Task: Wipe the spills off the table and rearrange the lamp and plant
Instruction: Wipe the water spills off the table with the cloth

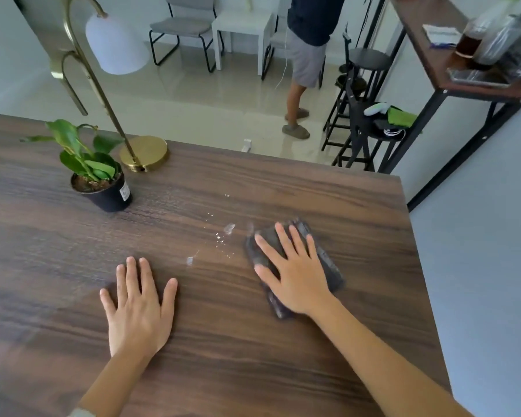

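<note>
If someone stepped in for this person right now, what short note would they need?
Right hand: flat, fingers spread, pressing the dark cloth on the table.
Left hand: flat on the bare wood, holding nothing.
Spill: droplets and small puddles just left of the cloth, between the hands, not yet wiped.
Potted plant and brass lamp: side by side at the far left edge, untouched.
Left to do: sweep the cloth left over the droplets, then rearrange lamp and plant.

A dark cloth [295,266] is lying flat at the counter's 3 o'clock; small wet spills [223,236] are glistening just beside it. Potted plant [98,173] and brass lamp [143,153] are standing upright, touching, at 11 o'clock.
</note>
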Demonstrator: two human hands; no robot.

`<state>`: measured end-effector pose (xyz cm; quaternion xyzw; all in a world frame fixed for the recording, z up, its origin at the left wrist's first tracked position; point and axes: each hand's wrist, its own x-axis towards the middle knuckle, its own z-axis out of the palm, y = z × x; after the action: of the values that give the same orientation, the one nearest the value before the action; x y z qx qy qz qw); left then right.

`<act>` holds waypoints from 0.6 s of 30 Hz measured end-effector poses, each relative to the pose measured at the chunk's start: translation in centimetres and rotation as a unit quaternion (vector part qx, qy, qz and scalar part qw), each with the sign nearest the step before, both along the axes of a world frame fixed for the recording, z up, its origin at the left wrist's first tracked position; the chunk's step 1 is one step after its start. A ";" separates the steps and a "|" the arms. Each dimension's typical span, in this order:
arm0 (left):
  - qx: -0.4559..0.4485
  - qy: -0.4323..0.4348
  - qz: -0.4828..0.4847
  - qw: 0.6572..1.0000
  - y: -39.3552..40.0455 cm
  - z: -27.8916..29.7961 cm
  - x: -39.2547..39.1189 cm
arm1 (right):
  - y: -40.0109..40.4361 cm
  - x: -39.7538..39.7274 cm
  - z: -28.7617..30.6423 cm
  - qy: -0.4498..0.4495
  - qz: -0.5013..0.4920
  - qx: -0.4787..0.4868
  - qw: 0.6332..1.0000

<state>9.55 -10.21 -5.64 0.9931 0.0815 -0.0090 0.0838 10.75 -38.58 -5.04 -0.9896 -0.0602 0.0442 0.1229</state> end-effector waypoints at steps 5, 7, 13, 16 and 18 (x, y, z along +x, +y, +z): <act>0.010 0.000 -0.003 1.000 0.0 -0.4 0.0 | -12.4 -2.8 0.2 0.020 -0.174 -0.065 0.982; 0.012 0.003 -0.001 1.000 0.0 -0.4 0.1 | -15.7 2.9 0.4 0.027 -0.267 -0.061 0.961; 0.029 0.008 0.002 1.000 0.0 -0.4 0.1 | -8.6 20.2 0.7 0.063 -0.339 -0.011 0.938; 0.031 0.008 -0.002 0.999 0.1 -0.4 0.2 | -2.8 21.7 0.5 0.059 -0.162 -0.016 0.985; 0.027 0.008 -0.002 1.000 0.3 -0.4 0.2 | -4.8 20.9 0.4 0.057 -0.110 -0.020 0.992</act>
<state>9.77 -9.96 -6.05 0.9950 0.0806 -0.0146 0.0565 31.68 -43.40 -4.62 -0.9884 0.0569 0.0878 0.1104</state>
